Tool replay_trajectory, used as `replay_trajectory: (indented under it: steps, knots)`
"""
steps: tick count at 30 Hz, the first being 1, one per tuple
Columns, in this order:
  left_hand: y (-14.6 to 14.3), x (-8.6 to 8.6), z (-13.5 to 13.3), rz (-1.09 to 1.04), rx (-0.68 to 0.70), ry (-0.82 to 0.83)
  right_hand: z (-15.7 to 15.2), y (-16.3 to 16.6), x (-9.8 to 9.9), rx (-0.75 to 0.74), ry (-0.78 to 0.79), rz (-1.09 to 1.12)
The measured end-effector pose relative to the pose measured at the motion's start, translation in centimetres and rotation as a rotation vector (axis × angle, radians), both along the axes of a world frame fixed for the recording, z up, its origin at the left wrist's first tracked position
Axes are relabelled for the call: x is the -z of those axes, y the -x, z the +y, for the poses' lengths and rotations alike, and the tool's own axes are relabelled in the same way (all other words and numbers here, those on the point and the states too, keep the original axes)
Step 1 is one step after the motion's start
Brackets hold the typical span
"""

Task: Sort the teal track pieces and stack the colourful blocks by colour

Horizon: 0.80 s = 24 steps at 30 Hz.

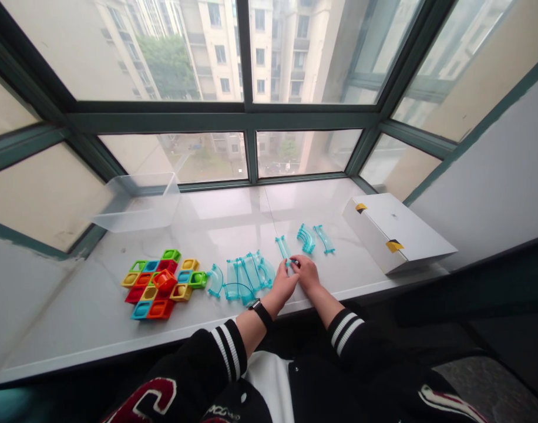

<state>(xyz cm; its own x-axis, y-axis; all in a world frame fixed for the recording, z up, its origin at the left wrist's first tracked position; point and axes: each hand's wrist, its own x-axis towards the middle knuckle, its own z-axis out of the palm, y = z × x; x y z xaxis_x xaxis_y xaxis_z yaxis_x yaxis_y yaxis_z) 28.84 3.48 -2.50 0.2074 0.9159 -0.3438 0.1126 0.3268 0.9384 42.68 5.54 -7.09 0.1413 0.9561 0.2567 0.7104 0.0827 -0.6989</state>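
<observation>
Both hands meet over the sill, at the near end of a straight clear teal track piece [282, 247] that points away from me. My left hand [285, 284], with a dark watch on its wrist, pinches that end. My right hand [307, 274] closes its fingertips on the same end from the right, hiding part of it. Just left of my left hand lies a group of clear teal track pieces [245, 276] laid side by side. Beyond my right hand are a curved teal piece [306, 238] and a slim teal piece [324, 239].
Colourful square blocks [152, 285] sit together at the left, one red block [164, 280] raised on top. A clear plastic bin [139, 202] stands behind them. A white box [401, 226] with yellow-black tabs is at the right. Green window frames [225, 122] border the white sill [216, 214].
</observation>
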Motion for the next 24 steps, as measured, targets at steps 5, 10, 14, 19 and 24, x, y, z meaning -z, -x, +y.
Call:
replay_trajectory:
  steps: [5, 10, 14, 19, 24]
  knots:
    - [0.3, -0.1, -0.1, 0.017, -0.026, 0.032, -0.2, 0.3, 0.7, -0.004, -0.053, -0.004]
    - [0.4, 0.0, -0.5, 0.04, -0.013, 0.02, -1.6, 0.3, 0.9, 0.028, -0.08, 0.023]
    - [-0.2, 0.0, -0.6, 0.081, -0.018, 0.012, -1.7, 0.3, 1.0, 0.023, -0.097, -0.026]
    - [-0.5, -0.4, -0.1, 0.11, -0.027, 0.005, -1.0, 0.5, 0.9, 0.02, -0.068, -0.134]
    - [-0.6, -0.6, 0.5, 0.112, -0.017, 0.016, -0.9, 0.7, 0.6, 0.012, -0.03, -0.23]
